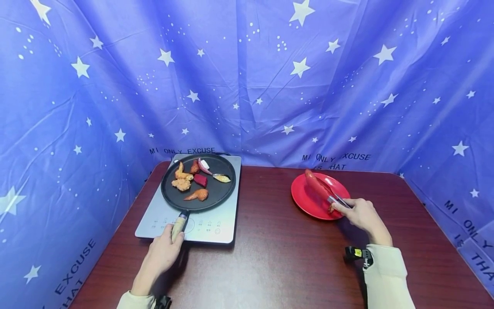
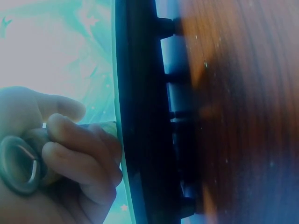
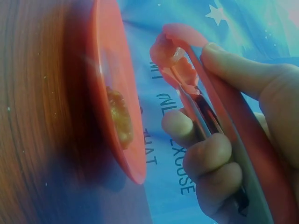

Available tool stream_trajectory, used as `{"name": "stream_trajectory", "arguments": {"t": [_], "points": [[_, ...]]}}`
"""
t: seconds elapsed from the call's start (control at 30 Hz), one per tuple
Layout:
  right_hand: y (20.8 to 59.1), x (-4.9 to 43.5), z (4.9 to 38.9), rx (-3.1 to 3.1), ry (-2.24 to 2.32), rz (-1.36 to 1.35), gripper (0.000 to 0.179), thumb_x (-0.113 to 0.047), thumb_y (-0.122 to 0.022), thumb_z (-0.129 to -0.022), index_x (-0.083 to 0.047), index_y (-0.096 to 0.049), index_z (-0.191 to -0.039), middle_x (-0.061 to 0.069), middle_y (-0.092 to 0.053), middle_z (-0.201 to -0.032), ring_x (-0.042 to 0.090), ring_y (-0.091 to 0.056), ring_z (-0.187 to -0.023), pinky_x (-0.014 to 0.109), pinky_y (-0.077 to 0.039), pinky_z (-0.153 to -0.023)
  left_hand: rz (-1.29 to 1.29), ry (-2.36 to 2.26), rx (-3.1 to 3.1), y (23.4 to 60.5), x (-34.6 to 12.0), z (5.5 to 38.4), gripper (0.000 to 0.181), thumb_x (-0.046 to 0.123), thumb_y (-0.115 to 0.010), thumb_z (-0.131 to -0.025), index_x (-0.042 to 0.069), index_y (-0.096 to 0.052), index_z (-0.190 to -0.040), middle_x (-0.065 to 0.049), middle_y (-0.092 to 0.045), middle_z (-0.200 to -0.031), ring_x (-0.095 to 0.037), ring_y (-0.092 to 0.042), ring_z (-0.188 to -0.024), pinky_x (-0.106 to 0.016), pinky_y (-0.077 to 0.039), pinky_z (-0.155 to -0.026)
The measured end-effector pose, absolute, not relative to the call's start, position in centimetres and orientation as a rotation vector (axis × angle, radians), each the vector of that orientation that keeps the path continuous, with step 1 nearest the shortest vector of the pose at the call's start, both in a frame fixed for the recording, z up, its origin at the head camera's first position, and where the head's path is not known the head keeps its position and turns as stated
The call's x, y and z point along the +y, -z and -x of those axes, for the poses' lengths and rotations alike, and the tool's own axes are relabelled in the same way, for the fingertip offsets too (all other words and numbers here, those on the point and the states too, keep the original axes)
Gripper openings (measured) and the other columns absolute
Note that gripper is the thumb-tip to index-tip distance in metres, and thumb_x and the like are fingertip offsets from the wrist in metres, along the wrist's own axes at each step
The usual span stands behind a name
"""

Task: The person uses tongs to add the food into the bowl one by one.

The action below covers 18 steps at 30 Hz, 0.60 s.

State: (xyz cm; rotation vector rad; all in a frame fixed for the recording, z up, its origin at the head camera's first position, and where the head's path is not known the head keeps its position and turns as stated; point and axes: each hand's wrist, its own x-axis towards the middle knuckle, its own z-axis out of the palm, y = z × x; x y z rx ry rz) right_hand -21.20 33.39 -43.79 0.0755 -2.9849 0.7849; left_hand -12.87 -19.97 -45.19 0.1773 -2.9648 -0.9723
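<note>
My left hand [image 1: 164, 253] grips the pale handle [image 1: 179, 228] of a round black frying pan [image 1: 216, 199]. Several pieces of food lie in the pan, among them fried chicken pieces [image 1: 181, 185], a dark red chunk [image 1: 200, 180] and an onion slice [image 1: 204, 166]. Over a red plate [image 1: 305, 202], my right hand [image 1: 362, 214] holds red-tipped tongs [image 1: 320, 187], fingers and thumb around their arms. A roundish brownish-pink piece [image 3: 166, 52] sits between the tong tips; its kind I cannot tell. Another brown food piece [image 3: 119, 119] lies on the plate, mostly hidden behind the tongs in the head view.
Under the pan is a silver induction cooktop [image 1: 225, 223] with printed touch controls, standing at the left of a dark red-brown wooden table [image 1: 270, 240]. Purple-blue curtains [image 1: 247, 86] with white stars hang behind the table and at both sides.
</note>
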Motion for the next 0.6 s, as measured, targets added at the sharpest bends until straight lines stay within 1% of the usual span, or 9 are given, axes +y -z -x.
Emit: {"name": "stream_trajectory", "arguments": {"t": [0.1, 0.27, 0.37, 0.5, 0.6], "points": [[43.8, 33.2, 21.3, -2.991, -0.801, -0.07, 0.047, -0.051, -0.059, -0.089, -0.008, -0.073, -0.101, 0.001, -0.049, -0.063, 0.024, -0.047, -0.072, 0.035, -0.035, -0.06, -0.171, 0.984, -2.963, 45.1, -20.0, 12.9, 0.028, 0.025, -0.049, -0.095, 0.002, -0.046, -0.11, -0.007, -0.045, -0.062, -0.022, -0.047, -0.054, -0.036, -0.037, -0.048], [43.7, 32.9, 21.3, -2.984, -0.806, -0.096, 0.05, -0.049, -0.06, -0.088, -0.004, -0.07, -0.109, 0.001, -0.05, -0.063, 0.023, -0.047, -0.072, 0.034, -0.036, -0.059, -0.168, 1.008, -2.966, 45.1, -20.0, 12.8, 0.031, 0.027, -0.049, -0.096, 0.001, -0.046, -0.113, -0.007, -0.045, -0.063, -0.021, -0.047, -0.054, -0.035, -0.036, -0.047], [43.5, 32.7, 21.3, -2.964, -0.807, -0.113, 0.048, -0.048, -0.061, -0.088, -0.004, -0.071, -0.103, 0.001, -0.05, -0.061, 0.023, -0.047, -0.07, 0.034, -0.036, -0.059, -0.177, 1.008, -2.964, 45.1, -20.0, 12.8, 0.029, 0.025, -0.049, -0.095, 0.001, -0.046, -0.111, -0.007, -0.045, -0.063, -0.022, -0.047, -0.055, -0.035, -0.037, -0.048], [43.3, 32.4, 21.2, -2.928, -0.805, -0.138, 0.038, -0.045, -0.062, -0.088, -0.009, -0.072, -0.093, -0.001, -0.049, -0.058, 0.023, -0.046, -0.068, 0.034, -0.035, -0.059, -0.18, 0.994, -2.961, 45.1, -19.9, 12.8, 0.027, 0.024, -0.05, -0.094, 0.002, -0.047, -0.109, -0.007, -0.045, -0.062, -0.023, -0.048, -0.055, -0.036, -0.037, -0.049], [43.2, 32.2, 21.2, -2.92, -0.807, -0.144, 0.036, -0.045, -0.062, -0.088, -0.01, -0.072, -0.092, -0.002, -0.049, -0.057, 0.022, -0.045, -0.067, 0.034, -0.035, -0.059, -0.179, 0.989, -2.962, 45.1, -19.9, 12.8, 0.027, 0.024, -0.05, -0.094, 0.001, -0.047, -0.108, -0.008, -0.045, -0.063, -0.023, -0.048, -0.055, -0.036, -0.037, -0.049]]}}
